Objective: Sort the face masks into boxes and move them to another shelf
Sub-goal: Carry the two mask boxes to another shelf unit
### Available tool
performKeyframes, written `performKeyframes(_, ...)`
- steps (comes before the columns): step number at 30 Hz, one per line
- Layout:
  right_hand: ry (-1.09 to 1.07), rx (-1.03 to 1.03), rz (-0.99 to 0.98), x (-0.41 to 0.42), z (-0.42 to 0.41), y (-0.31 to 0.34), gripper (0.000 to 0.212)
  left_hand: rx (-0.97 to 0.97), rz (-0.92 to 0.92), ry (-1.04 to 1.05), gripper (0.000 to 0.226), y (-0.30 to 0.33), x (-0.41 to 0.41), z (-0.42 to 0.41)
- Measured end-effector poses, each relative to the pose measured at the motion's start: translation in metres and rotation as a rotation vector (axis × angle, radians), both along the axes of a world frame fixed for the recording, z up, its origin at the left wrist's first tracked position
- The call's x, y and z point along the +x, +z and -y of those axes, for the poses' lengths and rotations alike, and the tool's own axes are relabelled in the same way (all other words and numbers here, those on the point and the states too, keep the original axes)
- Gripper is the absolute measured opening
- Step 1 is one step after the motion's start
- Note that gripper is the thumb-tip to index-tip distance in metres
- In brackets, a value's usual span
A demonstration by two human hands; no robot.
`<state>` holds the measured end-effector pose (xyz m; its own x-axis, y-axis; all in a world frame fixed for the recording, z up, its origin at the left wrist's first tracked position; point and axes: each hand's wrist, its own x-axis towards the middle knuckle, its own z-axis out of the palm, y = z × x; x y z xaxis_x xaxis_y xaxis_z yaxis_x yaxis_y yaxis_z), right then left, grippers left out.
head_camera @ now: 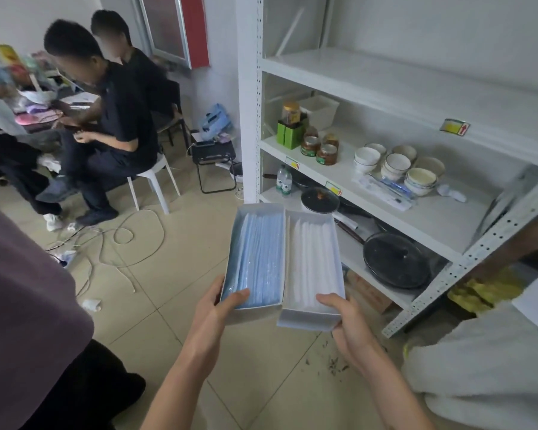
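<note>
Two open white boxes are held side by side in front of me, above the tiled floor. The left box is filled with blue face masks; my left hand grips its near end, thumb on the masks. The right box is filled with white face masks; my right hand grips its near end, thumb over the rim. A white metal shelf unit stands just beyond the boxes, to the right.
The middle shelf carries jars, stacked bowls and flat packets. Black pans lie on the bottom shelf. Two people sit at a cluttered table on the left. Cables trail over the floor. Another person's arm reaches in at right.
</note>
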<state>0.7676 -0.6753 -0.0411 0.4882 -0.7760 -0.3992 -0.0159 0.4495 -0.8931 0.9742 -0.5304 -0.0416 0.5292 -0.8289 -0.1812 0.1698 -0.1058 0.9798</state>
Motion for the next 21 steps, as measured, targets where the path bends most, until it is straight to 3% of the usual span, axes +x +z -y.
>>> performKeyframes(3,0.029,0.011,0.024,0.026,0.017,0.003,0.040,0.001,-0.020,0.039,0.040,-0.005,0.026,0.019)
performKeyframes(8,0.035,0.023,-0.015,0.063,0.053,0.003,0.039,0.006,-0.018,0.072,0.042,-0.012,0.063,0.057)
performKeyframes(12,0.033,-0.017,-0.038,0.094,0.096,-0.002,0.065,-0.014,-0.044,0.067,0.052,-0.014,0.088,0.097)
performKeyframes(16,0.057,-0.056,-0.030,0.125,0.145,-0.004,0.042,-0.005,-0.029,0.065,0.058,-0.013,0.116,0.144)
performKeyframes(21,0.094,-0.081,-0.030,0.163,0.200,-0.002,0.053,-0.011,-0.019,0.076,0.044,-0.009,0.153,0.195)
